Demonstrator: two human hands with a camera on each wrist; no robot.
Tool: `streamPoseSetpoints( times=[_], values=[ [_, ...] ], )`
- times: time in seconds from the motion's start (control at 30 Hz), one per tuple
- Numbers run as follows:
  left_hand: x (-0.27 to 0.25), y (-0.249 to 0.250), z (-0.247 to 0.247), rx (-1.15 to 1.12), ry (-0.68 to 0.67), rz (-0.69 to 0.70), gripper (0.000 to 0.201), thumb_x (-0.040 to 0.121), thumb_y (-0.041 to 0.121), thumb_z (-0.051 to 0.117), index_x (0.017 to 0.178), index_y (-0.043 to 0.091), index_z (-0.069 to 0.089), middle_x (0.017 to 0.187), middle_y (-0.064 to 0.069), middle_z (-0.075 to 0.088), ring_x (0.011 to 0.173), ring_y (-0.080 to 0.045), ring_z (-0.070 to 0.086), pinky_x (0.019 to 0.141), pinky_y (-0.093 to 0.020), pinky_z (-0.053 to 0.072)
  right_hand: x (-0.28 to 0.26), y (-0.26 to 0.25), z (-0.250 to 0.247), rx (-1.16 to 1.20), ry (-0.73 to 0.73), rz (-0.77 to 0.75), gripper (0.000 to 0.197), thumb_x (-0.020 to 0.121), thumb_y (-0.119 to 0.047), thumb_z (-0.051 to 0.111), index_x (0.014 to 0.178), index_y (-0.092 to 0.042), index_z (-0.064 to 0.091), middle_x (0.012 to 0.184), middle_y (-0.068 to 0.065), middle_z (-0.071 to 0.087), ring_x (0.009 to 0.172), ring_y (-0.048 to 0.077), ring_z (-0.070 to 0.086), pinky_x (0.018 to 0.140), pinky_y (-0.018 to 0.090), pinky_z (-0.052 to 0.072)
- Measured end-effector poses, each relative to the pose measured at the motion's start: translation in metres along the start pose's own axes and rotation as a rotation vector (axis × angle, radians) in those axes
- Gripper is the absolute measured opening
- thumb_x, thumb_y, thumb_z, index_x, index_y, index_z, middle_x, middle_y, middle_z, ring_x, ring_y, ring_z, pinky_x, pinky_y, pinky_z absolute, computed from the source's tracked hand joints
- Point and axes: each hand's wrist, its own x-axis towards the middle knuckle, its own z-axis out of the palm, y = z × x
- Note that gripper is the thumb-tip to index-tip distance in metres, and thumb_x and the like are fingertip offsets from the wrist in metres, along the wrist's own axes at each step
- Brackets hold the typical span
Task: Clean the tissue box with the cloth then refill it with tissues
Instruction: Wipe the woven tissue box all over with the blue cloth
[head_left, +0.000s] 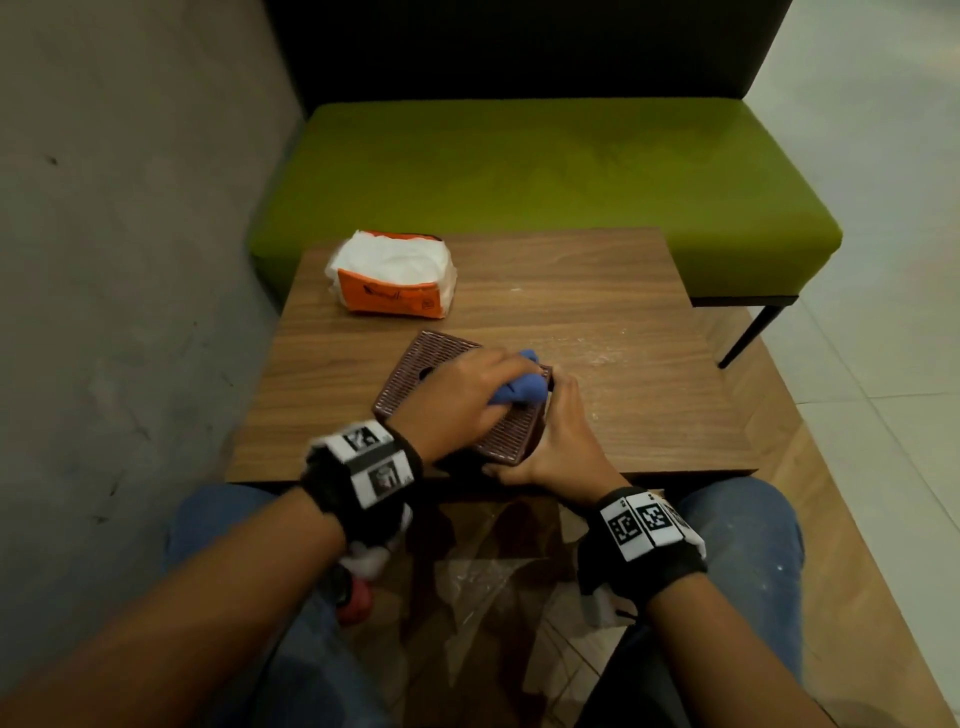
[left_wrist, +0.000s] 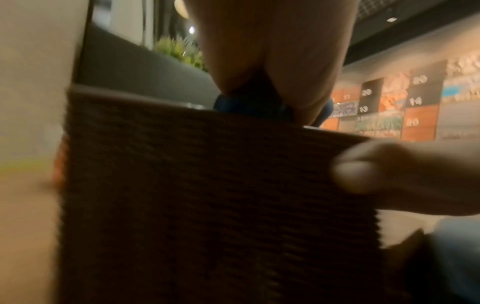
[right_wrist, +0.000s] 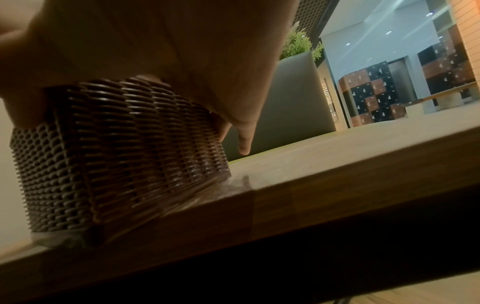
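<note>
Your tissue box (head_left: 457, 395), the brown woven one, sits near the front edge of the wooden table (head_left: 597, 312), and everything else is placed around it. Your left hand (head_left: 462, 397) lies over the top of the box with its fingers curled around the bunched blue cloth (head_left: 519, 387), pressing it onto the lid just right of the dark dispensing hole. Bunching the cloth that way probably gives you a firm pad to push into the ribbed weave. Your right hand (head_left: 558, 441) grips the box along its right side, thumb at the near corner and fingers wrapped along the wall; in the right wrist view 1 fingertip hangs free past the far end of the box. That hold looks meant to stop the box from sliding while you rub.

The orange pack of tissues (head_left: 395, 275) waits beyond the box toward the far left, well apart from it, likely kept clear of the wiping. A pale dusty smear marks the table to the right of the box. You seem to be in the cleaning step; refilling is not yet begun.
</note>
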Motion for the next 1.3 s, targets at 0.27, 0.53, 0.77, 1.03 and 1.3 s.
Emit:
streamPoseSetpoints(
  times=[0.27, 0.53, 0.77, 1.03, 1.3],
  values=[
    [0.021, -0.039, -0.010, -0.013, 0.292, -0.386, 0.030, 0.081, 0.006, 0.060, 0.110, 0.010, 0.063, 0.105, -0.013, 0.066, 0.099, -0.031, 0.061, 0.083, -0.035, 0.047, 0.003, 0.005, 0.004, 0.003, 0.020, -0.012, 0.118, 0.039, -0.044, 0.091, 0.134, -0.031, 0.022, 0.128, -0.006, 0.032, 0.125, 0.013, 0.040, 0.107, 0.038, 0.041],
    [0.021, -0.045, -0.023, -0.030, 0.128, -0.295, 0.036, 0.080, 0.006, 0.061, 0.116, 0.012, 0.062, 0.115, -0.014, 0.065, 0.105, -0.031, 0.060, 0.087, -0.035, 0.046, 0.003, 0.003, 0.000, -0.003, -0.012, -0.017, 0.117, 0.040, -0.045, 0.089, 0.135, -0.024, 0.024, 0.128, -0.005, 0.032, 0.124, 0.012, 0.038, 0.104, 0.026, 0.037],
    [-0.035, -0.041, -0.031, -0.181, 0.347, -0.421, 0.027, 0.081, 0.008, 0.067, 0.108, 0.012, 0.064, 0.102, -0.007, 0.069, 0.093, -0.020, 0.061, 0.074, -0.020, 0.040, 0.003, 0.001, -0.002, -0.029, -0.029, -0.012, 0.114, 0.040, -0.051, 0.087, 0.133, -0.034, 0.021, 0.129, -0.009, 0.031, 0.125, 0.009, 0.039, 0.102, 0.024, 0.037],
    [-0.075, -0.028, -0.011, -0.096, 0.237, -0.192, 0.047, 0.080, 0.005, 0.069, 0.125, 0.016, 0.058, 0.127, -0.006, 0.061, 0.118, -0.018, 0.056, 0.104, -0.029, 0.039, 0.006, 0.001, -0.003, -0.021, -0.047, -0.005, 0.117, 0.043, -0.037, 0.093, 0.134, -0.027, 0.021, 0.130, -0.005, 0.031, 0.127, 0.013, 0.037, 0.108, 0.030, 0.036],
    [-0.054, -0.008, 0.003, -0.070, 0.460, -0.394, 0.039, 0.082, 0.004, 0.066, 0.120, 0.012, 0.061, 0.115, -0.006, 0.066, 0.105, -0.019, 0.061, 0.092, -0.022, 0.043, 0.005, -0.001, 0.002, -0.051, 0.004, 0.014, 0.115, 0.045, -0.036, 0.094, 0.134, -0.027, 0.021, 0.125, -0.009, 0.029, 0.123, 0.010, 0.036, 0.106, 0.030, 0.038]
  ],
)
